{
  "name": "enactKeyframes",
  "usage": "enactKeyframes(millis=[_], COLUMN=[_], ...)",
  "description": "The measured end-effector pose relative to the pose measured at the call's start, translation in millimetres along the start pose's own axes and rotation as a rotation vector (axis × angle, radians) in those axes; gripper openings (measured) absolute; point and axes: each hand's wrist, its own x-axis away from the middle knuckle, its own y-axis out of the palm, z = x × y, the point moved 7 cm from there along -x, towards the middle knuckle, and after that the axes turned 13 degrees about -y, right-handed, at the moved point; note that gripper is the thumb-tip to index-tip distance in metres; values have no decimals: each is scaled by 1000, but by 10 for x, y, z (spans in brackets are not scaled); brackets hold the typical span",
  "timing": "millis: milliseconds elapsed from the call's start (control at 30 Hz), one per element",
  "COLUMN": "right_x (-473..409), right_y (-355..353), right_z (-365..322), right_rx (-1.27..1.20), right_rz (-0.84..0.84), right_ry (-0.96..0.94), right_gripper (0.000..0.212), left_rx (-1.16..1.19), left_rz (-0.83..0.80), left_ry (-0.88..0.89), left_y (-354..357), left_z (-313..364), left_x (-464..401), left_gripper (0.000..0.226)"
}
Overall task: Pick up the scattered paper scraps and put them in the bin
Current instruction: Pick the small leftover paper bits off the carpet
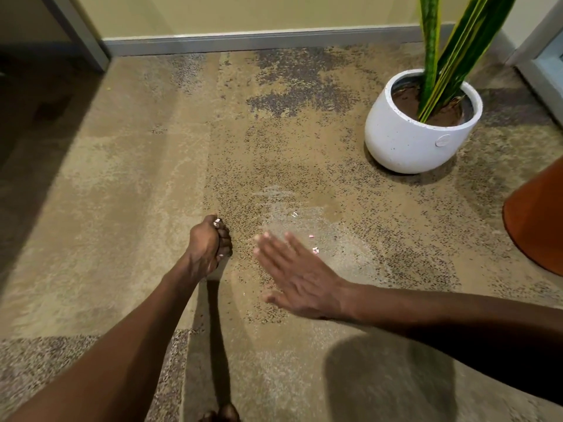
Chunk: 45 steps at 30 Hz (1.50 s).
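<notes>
My left hand (210,243) is curled into a fist low over the carpet, and small pale paper scraps (217,223) poke out between its fingers. My right hand (294,272) lies flat with straight spread fingers just over the carpet, blurred, a little right of the left hand. A few tiny pinkish scraps lie on the carpet beside its fingertips: one scrap (311,236), another scrap (315,250), and a pale one (294,214) farther off. No bin that I can name is in view.
A white pot (408,141) with a tall green plant (438,50) stands at the upper right. An orange rounded object (536,220) cuts in at the right edge. A wall with a grey skirting board (259,41) runs along the back.
</notes>
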Motion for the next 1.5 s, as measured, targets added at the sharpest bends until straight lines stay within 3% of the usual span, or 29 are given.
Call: enactKeyframes(millis=[67,133,300,433,700,933,1133,1200,1333,1500], right_x=[-38,-68,-212,-401,-473,-603,-590,-549,-223,220], right_y=[108,196,19,-40,-71,-69,-85,-115,-253,-194], right_z=[-376,-607,-313,-111,-205,-233,-239,-194,195,839], right_rx=[-61,-127,-458,-589,-356,-455,-411,-408,-319,-193], right_rz=[-13,-6,287,278,259,86,107,130,291,269], right_ry=[-217,-311,-48,-42,-148,-132,-178,-125,47,183], right_gripper=[72,65,40,23,23,15,27,31,15,29], left_rx=[25,26,1,0,-21,-9,-7,-21,-10,-10], left_rz=[-28,-36,-20,-24,-14,-16,16,21,15,16], left_ry=[-13,-11,0,6,22,12,10,17,18,7], left_y=[25,37,40,40,28,58,52,44,38,31], left_z=[-3,2,15,22,26,20,17,19,17,16], left_x=[-8,-7,5,17,-8,21,30,22,36,47], left_gripper=[43,42,41,41,40,41,41,41,42,45])
